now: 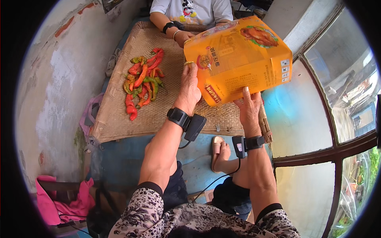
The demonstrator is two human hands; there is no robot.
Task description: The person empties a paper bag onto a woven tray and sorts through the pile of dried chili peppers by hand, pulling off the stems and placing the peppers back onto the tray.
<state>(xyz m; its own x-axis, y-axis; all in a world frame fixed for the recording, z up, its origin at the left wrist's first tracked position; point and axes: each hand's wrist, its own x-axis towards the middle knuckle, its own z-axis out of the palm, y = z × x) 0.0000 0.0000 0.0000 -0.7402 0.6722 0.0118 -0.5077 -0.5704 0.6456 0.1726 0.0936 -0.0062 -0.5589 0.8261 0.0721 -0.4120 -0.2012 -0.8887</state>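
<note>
Orange carton [238,59]: tilted above the right half of the woven tray [109,115], one end reaching past the tray's right edge in this view; you cannot tell whether its underside meets the weave.
Left hand [189,88]: gripping the carton's left side, fingertips beside a yellow cord [189,62], a hold that probably keeps that side raised and steady.
Right hand [250,111]: gripping the carton's lower side, thumb on the printed face and most fingers hidden behind, apparently because the bulk (a wide box, too broad for one palm) needs support from below.
Across the tray: a co-worker's hand [182,38] lies at the carton's upper left, near the tray's far edge; its grip is partly hidden, so you cannot tell if it is closed on anything.
Peppers [141,77]: red and green, heaped together nearer the tray's left edge, well apart from the near left corner; the tray's raised rim likely helps contain them.
Wrists: you wear a black sensor unit [194,127] strapped behind each hand, seemingly set back so that palms and fingers stay free for the carton.
</note>
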